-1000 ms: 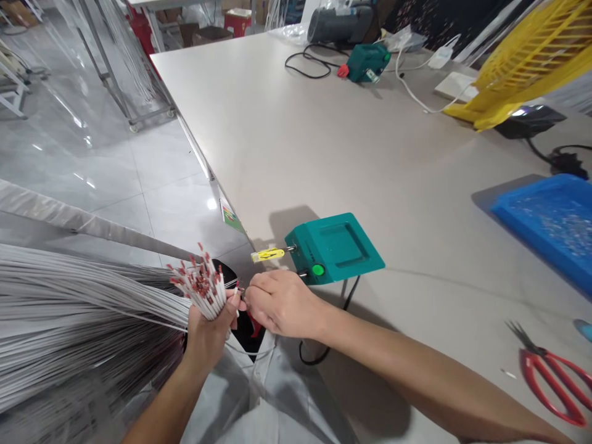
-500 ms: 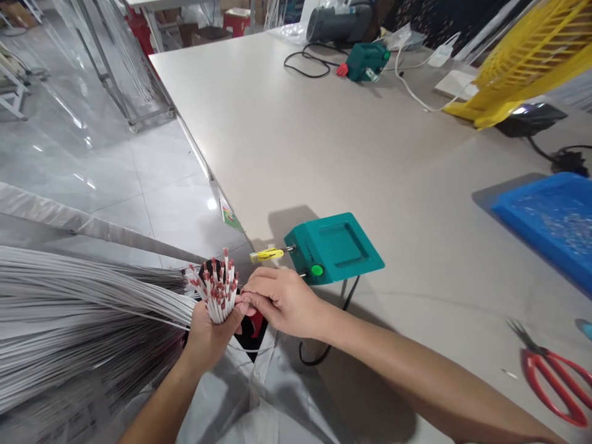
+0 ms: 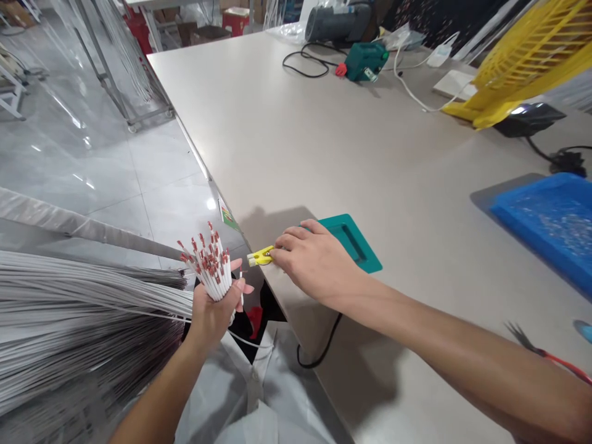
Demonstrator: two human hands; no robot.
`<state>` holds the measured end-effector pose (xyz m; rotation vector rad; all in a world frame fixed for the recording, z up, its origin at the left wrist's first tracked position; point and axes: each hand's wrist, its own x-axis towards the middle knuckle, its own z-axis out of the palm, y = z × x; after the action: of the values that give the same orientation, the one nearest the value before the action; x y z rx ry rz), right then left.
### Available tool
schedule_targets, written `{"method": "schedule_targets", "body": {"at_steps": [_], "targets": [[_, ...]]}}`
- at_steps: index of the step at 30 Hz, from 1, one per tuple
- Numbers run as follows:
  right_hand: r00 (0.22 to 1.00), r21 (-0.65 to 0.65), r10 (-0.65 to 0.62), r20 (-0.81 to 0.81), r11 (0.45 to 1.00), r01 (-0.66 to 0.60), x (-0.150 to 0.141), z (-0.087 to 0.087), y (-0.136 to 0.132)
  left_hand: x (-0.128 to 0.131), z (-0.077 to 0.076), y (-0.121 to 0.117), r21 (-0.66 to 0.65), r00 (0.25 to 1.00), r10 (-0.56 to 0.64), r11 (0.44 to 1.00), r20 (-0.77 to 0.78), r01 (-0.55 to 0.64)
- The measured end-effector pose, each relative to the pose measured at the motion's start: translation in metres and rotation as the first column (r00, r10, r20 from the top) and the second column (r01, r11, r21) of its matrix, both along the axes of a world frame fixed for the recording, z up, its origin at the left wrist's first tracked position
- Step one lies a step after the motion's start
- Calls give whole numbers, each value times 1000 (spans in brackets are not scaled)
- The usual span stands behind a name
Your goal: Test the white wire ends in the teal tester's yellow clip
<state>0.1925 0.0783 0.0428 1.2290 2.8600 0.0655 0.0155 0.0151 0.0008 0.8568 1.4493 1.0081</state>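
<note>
A bundle of white wires [image 3: 215, 271] with reddish-brown tips stands up out of my left hand [image 3: 215, 311], which is closed around it. One single wire [image 3: 241, 287] sticks up apart from the bundle, between the thumb and fingertips of that hand. My right hand [image 3: 319, 262] reaches over a small teal machine [image 3: 365, 253] at the table's edge. Its thumb and index finger are at the rear of a yellow clip [image 3: 261, 256] on the machine's shaft, and look pinched on it. The hand covers the shaft and the green button.
Long white wires [image 3: 92, 302] hang in a thick mass at left. On the table [image 3: 277, 135] lie a blue tray [image 3: 509, 209], red-handled scissors [image 3: 564, 364] partly behind my forearm, a second green machine [image 3: 365, 61], a motor [image 3: 337, 24] and a yellow fan [image 3: 518, 68].
My right hand has left the left hand's fingertips and moved up and right onto the teal machine and its yellow clip. The yellow clip shows a different side. The wire bundle has shifted slightly.
</note>
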Motion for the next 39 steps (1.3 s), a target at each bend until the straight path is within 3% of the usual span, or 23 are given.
{"method": "schedule_targets", "body": {"at_steps": [8, 12, 22, 30, 39], "targets": [[1000, -127, 15, 24, 992, -12, 0, 5, 18, 9, 6, 12, -4, 998, 57, 998, -4, -57], [997, -110, 79, 15, 991, -77, -3, 1, 21, 12, 2, 15, 3, 995, 93, 996, -29, -93], [998, -130, 61, -24, 990, -63, 1, -3, 22, 14, -15, 17, 26, 995, 87, 996, -49, -86], [999, -192, -25, 34, 981, 31, -1, 3, 20, 16, -16, 16, -8, 994, 92, 996, -66, -92], [1000, -196, 3, 8, 981, -1, 2, -8, 19, 14, -17, 14, 11, 990, 106, 994, -90, -106]]}}
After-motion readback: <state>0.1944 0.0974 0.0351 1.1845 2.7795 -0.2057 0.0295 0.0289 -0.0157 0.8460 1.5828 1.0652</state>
